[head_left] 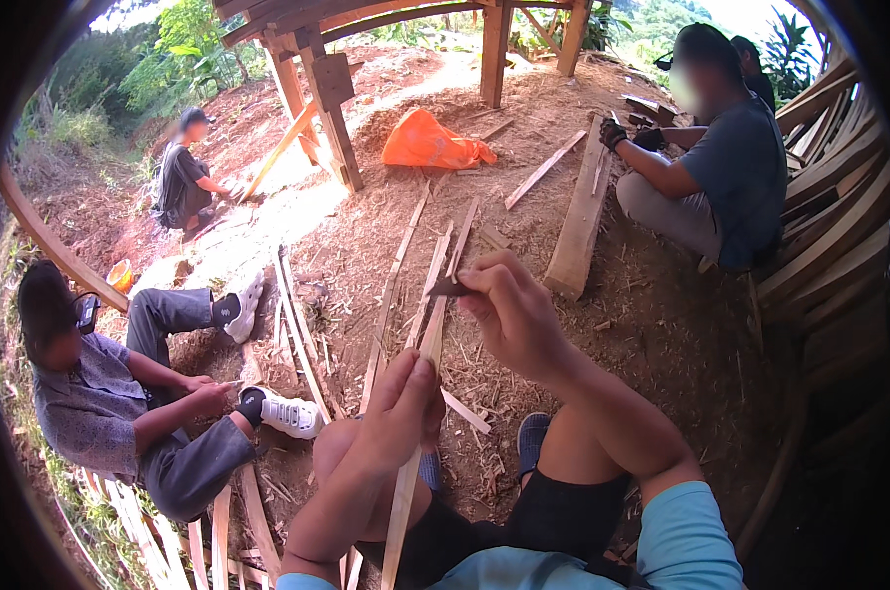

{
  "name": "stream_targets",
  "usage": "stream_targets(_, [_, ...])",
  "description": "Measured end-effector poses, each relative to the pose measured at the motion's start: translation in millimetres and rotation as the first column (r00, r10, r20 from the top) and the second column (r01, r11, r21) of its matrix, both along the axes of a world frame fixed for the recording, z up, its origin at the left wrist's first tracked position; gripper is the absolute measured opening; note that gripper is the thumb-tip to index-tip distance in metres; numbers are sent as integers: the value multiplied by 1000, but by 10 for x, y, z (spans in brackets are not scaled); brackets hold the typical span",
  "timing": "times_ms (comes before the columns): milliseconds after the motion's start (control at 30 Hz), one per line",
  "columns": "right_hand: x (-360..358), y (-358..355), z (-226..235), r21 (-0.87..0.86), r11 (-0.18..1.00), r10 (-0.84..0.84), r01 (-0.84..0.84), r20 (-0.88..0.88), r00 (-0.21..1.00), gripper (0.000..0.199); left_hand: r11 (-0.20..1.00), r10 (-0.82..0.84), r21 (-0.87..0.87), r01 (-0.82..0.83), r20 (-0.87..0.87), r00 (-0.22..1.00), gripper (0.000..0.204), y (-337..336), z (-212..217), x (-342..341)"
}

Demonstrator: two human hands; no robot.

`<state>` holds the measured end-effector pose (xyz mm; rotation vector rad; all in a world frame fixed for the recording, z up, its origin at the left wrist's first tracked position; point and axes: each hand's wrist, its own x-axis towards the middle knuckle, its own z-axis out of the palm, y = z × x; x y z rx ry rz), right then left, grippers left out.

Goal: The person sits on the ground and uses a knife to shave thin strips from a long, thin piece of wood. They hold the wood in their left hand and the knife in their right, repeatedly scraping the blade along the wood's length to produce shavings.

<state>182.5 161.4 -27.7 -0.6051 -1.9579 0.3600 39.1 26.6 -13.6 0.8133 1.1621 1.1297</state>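
Observation:
My left hand (402, 401) is wrapped round a long, pale wooden strip (400, 516), which slants up from beside my leg and out past my fingers. Just beyond that grip, my right hand (509, 310) pinches a small dark piece that looks like a knife blade (449, 288). Its handle, if any, is hidden in my fingers. The blade lies across the upper part of the strip, seemingly touching it.
Several strips (398, 270) and shavings litter the dirt ahead. A thick plank (574, 231) lies to the right, near a seated person (730, 177) in gloves. Another person (101, 393) sits at left. Beyond are an orange sack (430, 141) and wooden posts (332, 118). Timber (838, 216) is stacked at right.

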Motion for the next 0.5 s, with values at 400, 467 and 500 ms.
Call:
stream_targets(400, [71,-139,11,-574,765,14,-291,-437,899,37,998,17,-51,-21,-90,996,21,17,-42,48])
stream_targets(467, [48,-253,91,-654,605,41,-454,-544,838,44,997,66,-37,-72,-149,987,23,9,-42,129])
stream_targets(500, [48,-284,119,-675,513,44,-530,-596,802,47,997,60,-35,-66,-160,985,22,10,-43,164])
